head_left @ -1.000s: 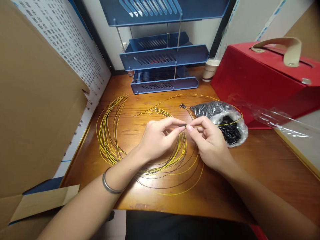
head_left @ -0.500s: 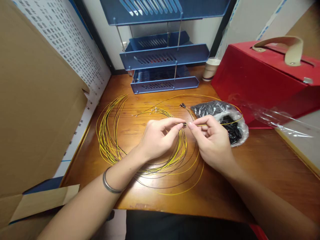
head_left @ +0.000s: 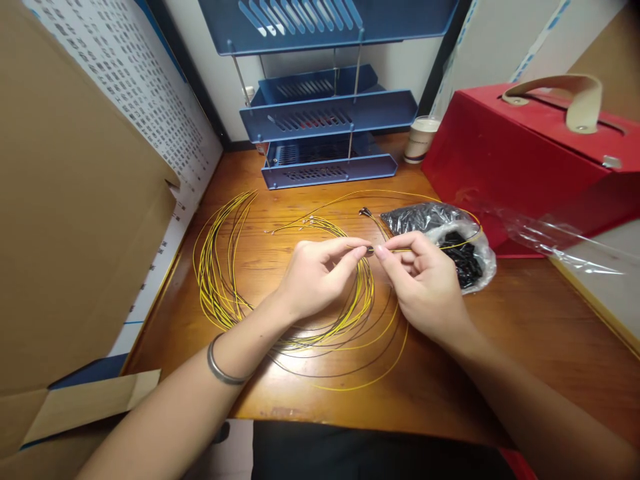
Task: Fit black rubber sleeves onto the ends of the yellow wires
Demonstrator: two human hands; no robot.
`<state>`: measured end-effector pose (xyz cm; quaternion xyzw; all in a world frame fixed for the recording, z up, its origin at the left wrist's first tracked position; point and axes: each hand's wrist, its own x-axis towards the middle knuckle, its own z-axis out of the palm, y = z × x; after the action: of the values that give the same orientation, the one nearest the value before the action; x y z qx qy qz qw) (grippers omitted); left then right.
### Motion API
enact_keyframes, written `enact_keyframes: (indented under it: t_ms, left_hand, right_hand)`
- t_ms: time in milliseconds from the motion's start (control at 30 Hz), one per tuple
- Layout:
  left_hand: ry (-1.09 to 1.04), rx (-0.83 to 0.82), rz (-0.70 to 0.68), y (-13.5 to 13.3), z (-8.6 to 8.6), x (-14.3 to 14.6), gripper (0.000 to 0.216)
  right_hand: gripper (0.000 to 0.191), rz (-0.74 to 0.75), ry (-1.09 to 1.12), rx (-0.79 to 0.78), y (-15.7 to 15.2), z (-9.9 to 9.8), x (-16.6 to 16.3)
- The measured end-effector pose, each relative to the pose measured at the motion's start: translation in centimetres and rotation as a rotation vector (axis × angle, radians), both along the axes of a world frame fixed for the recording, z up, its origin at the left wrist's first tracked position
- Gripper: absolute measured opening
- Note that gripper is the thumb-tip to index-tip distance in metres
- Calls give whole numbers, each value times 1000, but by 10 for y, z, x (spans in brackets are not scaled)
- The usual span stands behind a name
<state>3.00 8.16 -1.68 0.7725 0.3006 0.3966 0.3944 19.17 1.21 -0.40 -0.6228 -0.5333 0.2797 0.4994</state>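
Observation:
Between finger and thumb, my left hand (head_left: 323, 273) pinches a small black connector housing (head_left: 370, 251). My right hand (head_left: 425, 280), close beside it, pinches a thin yellow wire (head_left: 457, 245) near its end, with the tip at the housing. Fingertips hide whether the wire sits inside it. From my right hand the wire loops back over the table. Under and left of my hands lie a coil of yellow and black wires (head_left: 363, 300) and another wire bundle (head_left: 213, 287). Several wires ending in black connectors (head_left: 366, 212) lie just beyond my fingers.
A clear plastic bag (head_left: 487, 263) of small black parts lies behind my right hand. Farther back stand a blue tiered tray (head_left: 330, 172), a paper cup (head_left: 421, 140) and a red box (head_left: 505, 167) with a handle. Cardboard (head_left: 75, 220) borders the left side.
Both hands hold nearly the same pose, still meeting at the black connector housing. The view has shifted very slightly.

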Motion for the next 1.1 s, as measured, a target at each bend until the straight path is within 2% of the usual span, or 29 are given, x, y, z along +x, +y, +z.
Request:
enact_keyframes:
  t_ms: [233, 400, 867, 967, 1100]
  left_hand:
    - [6, -25, 61, -2, 0, 0, 23]
    - [26, -70, -44, -6, -4, 4, 26]
    - [-171, -241, -136, 0, -3, 4, 29]
    - [-79, -173, -75, 2, -2, 2, 30]
    - [148, -25, 103, 7, 3, -3, 38]
  right_hand:
    - [18, -42, -28, -19, -1, 1, 0]
    - [19, -10, -34, -44, -2, -1, 0]
    - [23, 82, -75, -87, -3, -3, 0]
    - [21, 82, -117, -79, -2, -2, 0]
    - [21, 71, -126, -112, -2, -2, 0]
